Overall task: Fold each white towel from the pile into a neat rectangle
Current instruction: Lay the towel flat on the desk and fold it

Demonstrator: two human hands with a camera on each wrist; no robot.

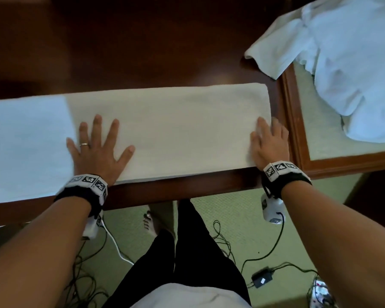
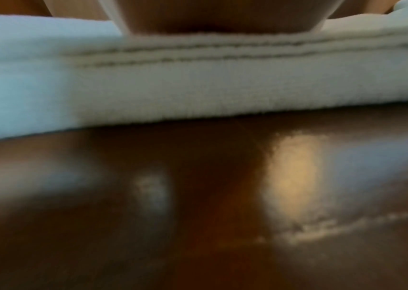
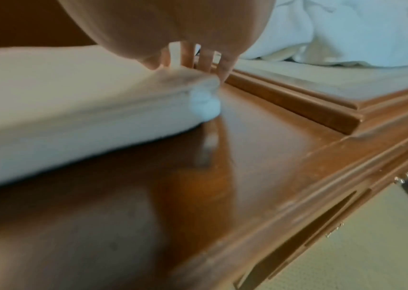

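A long folded towel point(image 1: 169, 127) on the dark wooden worktop point(image 1: 142, 41) is pressed flat by both hands. The left hand point(image 1: 98, 150) is spread open near its left part; the right hand point(image 1: 270, 143) is laid with straight fingers over the right end. The unfolded pile point(image 1: 347, 63) is seen at far right. Before the next fold, the stacked edges are best squared.

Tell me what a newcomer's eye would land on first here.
First, the long folded white towel stretched along the near edge of the dark wooden table, with the left hand pressed flat on it and the right hand at its right end. Next, the rumpled pile of white towels at the far right.
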